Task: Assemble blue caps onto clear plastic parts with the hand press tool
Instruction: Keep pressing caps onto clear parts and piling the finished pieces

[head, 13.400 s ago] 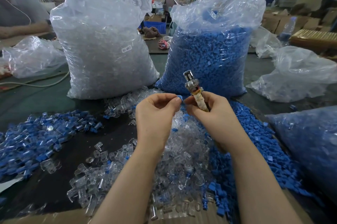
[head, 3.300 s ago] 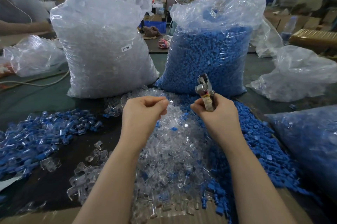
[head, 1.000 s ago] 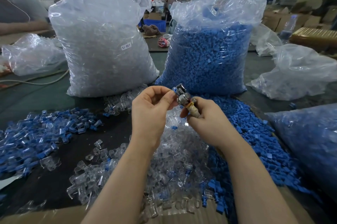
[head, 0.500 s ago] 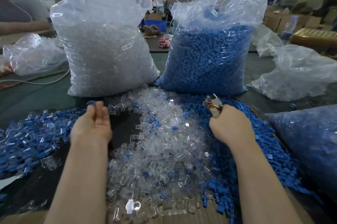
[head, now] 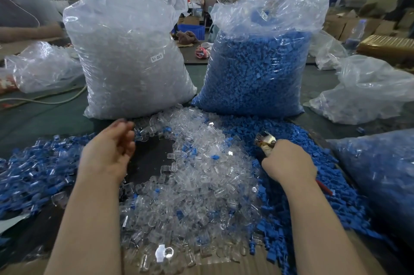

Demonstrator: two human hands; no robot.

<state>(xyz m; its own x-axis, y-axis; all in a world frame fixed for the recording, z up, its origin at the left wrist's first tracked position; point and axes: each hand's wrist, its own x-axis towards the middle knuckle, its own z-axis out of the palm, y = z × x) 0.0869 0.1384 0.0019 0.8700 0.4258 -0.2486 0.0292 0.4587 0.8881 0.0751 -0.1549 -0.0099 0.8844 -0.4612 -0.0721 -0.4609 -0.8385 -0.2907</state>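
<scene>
A heap of loose clear plastic parts [head: 201, 176] covers the middle of the table. Loose blue caps [head: 298, 203] lie to its right. To the left is a pile of assembled parts with blue caps [head: 33, 174]. My right hand [head: 287, 162] grips the hand press tool [head: 264, 141], whose metal head points up and left over the blue caps. Between the assembled pile and the clear heap hovers my left hand [head: 109, 151], fingers loosely curled, holding nothing that I can see.
A big bag of clear parts [head: 130, 59] and a big bag of blue caps [head: 262, 64] stand upright behind the heaps. More plastic bags lie at the right [head: 367, 91], far right [head: 380, 174] and far left [head: 42, 66]. Cardboard [head: 201, 268] lines the front edge.
My left hand let go of an assembled part toward the left pile and now drifts back right. My right hand lowered the tool onto the blue caps.
</scene>
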